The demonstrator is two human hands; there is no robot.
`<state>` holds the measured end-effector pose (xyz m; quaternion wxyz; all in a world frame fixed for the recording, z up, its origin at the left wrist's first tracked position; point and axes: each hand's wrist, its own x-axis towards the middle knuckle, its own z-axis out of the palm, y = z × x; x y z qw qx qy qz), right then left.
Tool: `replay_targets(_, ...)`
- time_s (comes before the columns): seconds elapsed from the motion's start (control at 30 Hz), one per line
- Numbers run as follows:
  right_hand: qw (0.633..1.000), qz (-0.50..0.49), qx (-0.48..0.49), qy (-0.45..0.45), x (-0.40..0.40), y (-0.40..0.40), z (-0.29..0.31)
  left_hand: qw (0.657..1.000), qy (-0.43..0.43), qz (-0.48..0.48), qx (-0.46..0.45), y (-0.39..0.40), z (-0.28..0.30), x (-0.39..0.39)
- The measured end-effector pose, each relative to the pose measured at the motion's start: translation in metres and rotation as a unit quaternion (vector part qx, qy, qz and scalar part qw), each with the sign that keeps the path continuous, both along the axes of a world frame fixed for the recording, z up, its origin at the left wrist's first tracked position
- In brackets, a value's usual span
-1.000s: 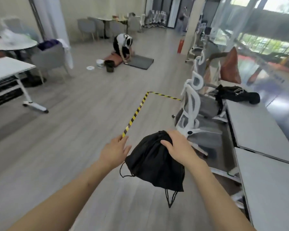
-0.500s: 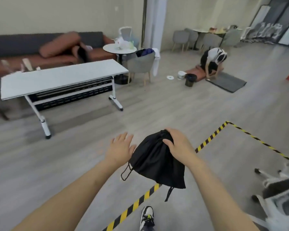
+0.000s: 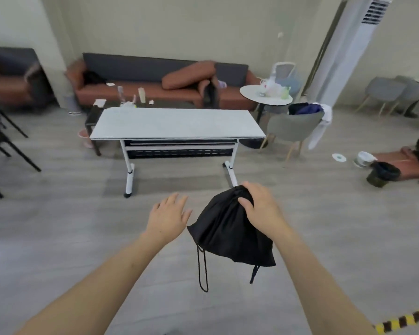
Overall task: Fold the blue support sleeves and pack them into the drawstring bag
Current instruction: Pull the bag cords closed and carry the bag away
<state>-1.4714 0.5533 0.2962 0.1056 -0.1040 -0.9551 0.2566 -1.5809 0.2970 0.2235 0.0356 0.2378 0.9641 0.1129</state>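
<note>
Head cam: drawstring bag (image 3: pixel 230 234) hangs mid-air, R hand (image 3: pixel 261 209) clamped on bunched neck. L hand (image 3: pixel 167 220) spread, empty, just beside. Thin limp fabric, looks light, w/ dangling cords (image 3: pixel 203 272); best grab = neck. Sleeves not visible.

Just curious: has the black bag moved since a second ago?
Yes. The bag, held by the right hand, has been carried leftward, away from the tape and toward the table.

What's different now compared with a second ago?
The view has swung left: the office chairs and desks are gone, and the white table and sofa now face the person. The right hand still grips the black drawstring bag by its top; the left hand stays open beside it.
</note>
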Motion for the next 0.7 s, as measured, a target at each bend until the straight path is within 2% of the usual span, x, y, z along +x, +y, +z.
replay_targets(0.3,0.998,0.050,-0.004,0.049,-0.246,0.085,-0.001,0.999,0.004,0.037,-0.012,0.054,-0.004,-0.220)
replay_targets(0.57,0.995,0.052,-0.006,0.080,-0.437,0.150,0.033,0.999,-0.001,0.040,-0.024,0.117,0.019,-0.406)
replay_targets(0.7,0.990,0.058,0.008,0.127,-0.536,0.188,0.058,0.999,0.032,0.039,-0.005,0.161,0.034,-0.488)
